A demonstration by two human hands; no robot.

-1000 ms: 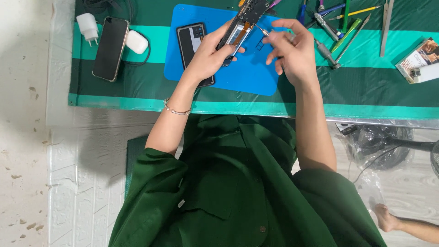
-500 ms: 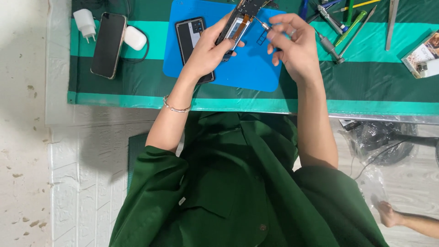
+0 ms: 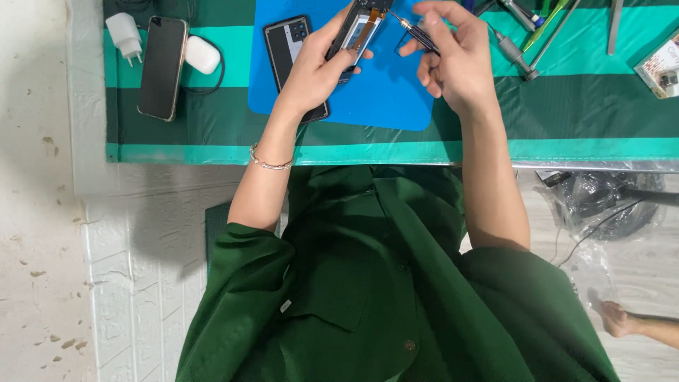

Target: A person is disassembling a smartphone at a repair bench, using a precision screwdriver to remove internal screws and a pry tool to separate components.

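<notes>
The left hand [image 3: 318, 67] clamps an opened black phone with exposed circuitry [image 3: 357, 28] over the smooth blue rectangular mat [image 3: 382, 92]; the right hand [image 3: 453, 60] pinches a slim metal-tipped screwdriver [image 3: 414, 30].

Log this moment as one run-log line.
left hand: holds opened phone | right hand: holds screwdriver, tip at phone | under: blue mat | nearby: back cover

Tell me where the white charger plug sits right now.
In the head view, the white charger plug lies at the far left of the green mat, just left of the dark phone and the white earbud case.
</notes>
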